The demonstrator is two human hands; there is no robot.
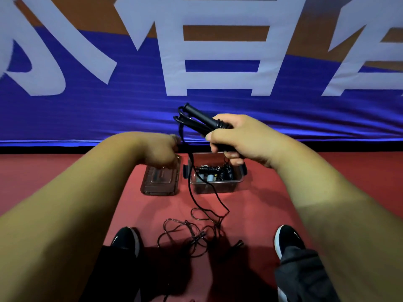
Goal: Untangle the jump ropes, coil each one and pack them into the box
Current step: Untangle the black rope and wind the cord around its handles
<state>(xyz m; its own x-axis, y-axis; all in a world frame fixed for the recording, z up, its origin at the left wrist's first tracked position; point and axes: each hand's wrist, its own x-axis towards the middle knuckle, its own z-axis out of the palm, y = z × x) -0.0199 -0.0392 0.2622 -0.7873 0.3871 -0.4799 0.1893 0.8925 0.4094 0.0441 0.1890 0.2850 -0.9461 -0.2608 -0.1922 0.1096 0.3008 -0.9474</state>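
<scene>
Banner: We see a huge blue and orange cloth banner (130, 110) with giant white characters. It stands like a wall behind the small clear plastic box (214, 188).
Floor: A red mat (54, 175) carries the box and stretches from it toward us.
Right hand: Our right hand (242, 138) hovers just above the box. Its fingers are curled tightly round a pair of black foam jump rope handles (200, 117), which have cord wound about them. The handles point up and to the left of the box.
Left hand: Our left hand (160, 149) is raised above and to the left of the box, and it is blurred. Its fingertips sit beside the hanging cord, but we cannot tell whether they pinch it.
Shoes: A pair of black trainers (127, 240) stands on our side of the box, one to each side.
Loose cord: A thin black cord (192, 232) drops from the held handles and passes the left side of the box. It ends in a tangled heap on the mat in front of the box, between the trainers.
Lid: A clear tinted plastic lid (160, 184) lies flat just to the left of the box.
Contents: Inside the box are black spring-like coils (209, 170) and some pale cylinders (207, 177).
</scene>
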